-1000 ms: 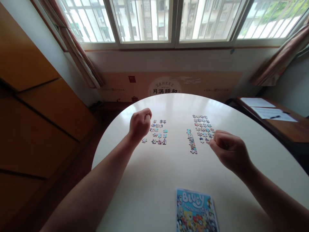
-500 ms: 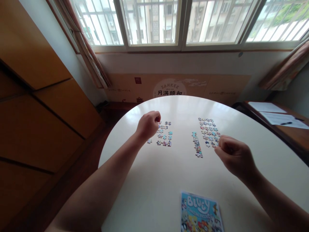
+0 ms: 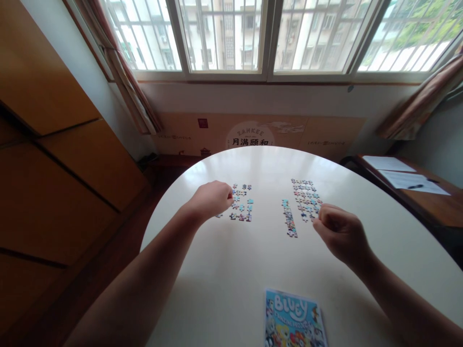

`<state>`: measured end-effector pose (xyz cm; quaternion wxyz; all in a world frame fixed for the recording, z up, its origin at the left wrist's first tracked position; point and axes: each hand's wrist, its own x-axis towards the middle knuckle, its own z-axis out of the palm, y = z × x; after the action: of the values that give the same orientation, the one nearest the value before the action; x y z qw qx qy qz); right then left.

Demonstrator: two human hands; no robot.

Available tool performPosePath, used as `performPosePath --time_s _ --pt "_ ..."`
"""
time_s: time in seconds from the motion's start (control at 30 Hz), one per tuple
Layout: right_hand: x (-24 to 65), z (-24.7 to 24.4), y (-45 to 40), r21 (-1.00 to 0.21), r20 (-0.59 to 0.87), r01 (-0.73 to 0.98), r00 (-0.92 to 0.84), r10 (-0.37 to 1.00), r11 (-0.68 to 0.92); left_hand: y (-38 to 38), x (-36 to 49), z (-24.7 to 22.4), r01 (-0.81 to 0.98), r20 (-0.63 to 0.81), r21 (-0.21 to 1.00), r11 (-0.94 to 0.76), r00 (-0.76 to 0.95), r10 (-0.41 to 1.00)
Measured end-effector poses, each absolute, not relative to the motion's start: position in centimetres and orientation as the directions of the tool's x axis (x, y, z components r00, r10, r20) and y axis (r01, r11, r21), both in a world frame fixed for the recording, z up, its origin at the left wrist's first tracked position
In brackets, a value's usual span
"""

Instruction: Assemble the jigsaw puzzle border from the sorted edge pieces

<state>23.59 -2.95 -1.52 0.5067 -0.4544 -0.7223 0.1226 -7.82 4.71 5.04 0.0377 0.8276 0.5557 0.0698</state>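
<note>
On a round white table point(image 3: 224, 260), my left hand point(image 3: 213, 198) is closed at the left edge of a loose group of puzzle pieces point(image 3: 241, 217). Its fingertips are too small and shaded to show what they hold, if anything. My right hand point(image 3: 338, 229) is curled closed at the lower right corner of a larger block of puzzle pieces point(image 3: 306, 195); anything inside it is hidden. Between the two groups lies a narrow joined strip of pieces point(image 3: 289, 219). A blue Bluey picture sheet or box point(image 3: 293, 318) lies near the bottom of the view.
A brown side table point(image 3: 434, 193) with white papers point(image 3: 394, 164) and a dark object stands at the right. Windows point(image 3: 224, 36) with bars and a printed cardboard panel point(image 3: 289, 130) are behind the table. Wooden cabinets point(image 3: 47, 193) line the left side.
My left hand has moved down and slightly left beside the left group, uncovering some upper pieces. My right hand stays at its block. The whole view has shifted slightly.
</note>
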Motion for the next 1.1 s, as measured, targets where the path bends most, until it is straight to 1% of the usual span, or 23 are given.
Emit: performPosePath --time_s 0.17,0.27,0.33,0.5,0.7,0.83,1.0,1.1 --pt "23.7 -1.8 -2.8 -0.639 0.612 0.536 -0.080 0.787 0.551 4.9 -7.0 4.9 0.917 0.109 0.201 -0.345 0.330 0.938" --pt "23.6 -1.8 -2.8 -0.634 0.618 0.536 -0.082 0.782 0.557 5.2 -7.2 4.8 0.907 0.170 0.262 -0.329 0.293 0.941" --pt "23.6 -1.7 -2.8 -0.630 0.625 0.533 -0.083 0.777 0.564 5.5 -7.2 4.6 0.910 0.234 0.266 -0.319 0.260 0.937" --pt "23.6 -1.9 -2.9 -0.642 0.619 0.511 -0.093 0.780 0.571 6.1 -7.3 4.0 0.928 0.372 0.234 -0.290 0.190 0.908" --pt "23.5 -2.0 -2.8 -0.637 0.628 0.507 -0.097 0.772 0.581 6.5 -7.2 3.5 0.917 0.469 0.292 -0.272 0.110 0.876" --pt "23.3 -1.8 -2.9 -0.630 0.632 0.511 -0.100 0.769 0.585 6.8 -7.4 3.1 0.892 0.535 0.332 -0.306 0.090 0.840" --pt "23.2 -1.8 -2.9 -0.620 0.640 0.512 -0.107 0.761 0.594 8.1 -8.4 1.8 0.860 0.664 0.356 -0.366 0.043 0.747" --pt "23.3 -1.9 -2.9 -0.621 0.635 0.517 -0.110 0.765 0.589 9.2 -9.3 0.9 0.849 0.663 0.399 -0.346 -0.007 0.749"
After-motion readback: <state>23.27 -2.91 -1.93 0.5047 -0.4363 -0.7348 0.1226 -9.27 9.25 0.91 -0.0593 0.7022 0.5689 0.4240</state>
